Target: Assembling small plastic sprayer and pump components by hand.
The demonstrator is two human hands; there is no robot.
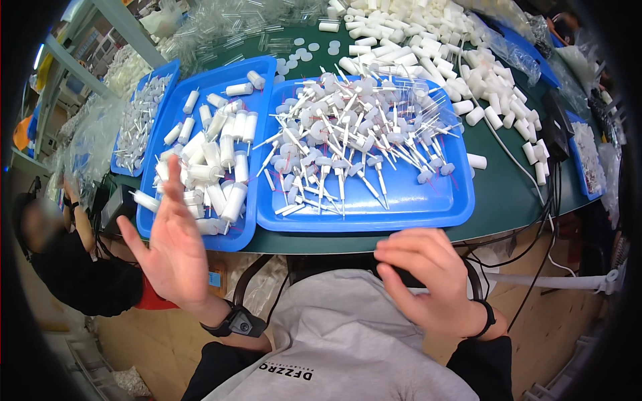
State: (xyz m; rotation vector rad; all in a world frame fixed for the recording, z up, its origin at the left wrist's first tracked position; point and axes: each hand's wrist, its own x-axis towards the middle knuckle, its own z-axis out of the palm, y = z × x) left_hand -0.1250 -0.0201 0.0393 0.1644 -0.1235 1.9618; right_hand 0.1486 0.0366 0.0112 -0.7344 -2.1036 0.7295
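1. Hovering apart, empty-looking: left hand spread, right hand loosely curled.
2. White plastic cylinders lie in the left blue rectangular tray.
3. Red-wired, frosted-disc white stems heaped in the right blue tray could tangle if tugged.

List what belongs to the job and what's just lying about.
Likely the job:
narrower blue plastic tray of white cylinders, nearest the left hand
wider blue plastic tray of white stems with pale discs, nearest the right hand

Probably lying about:
crumpled clear plastic sheeting
tangled black cables
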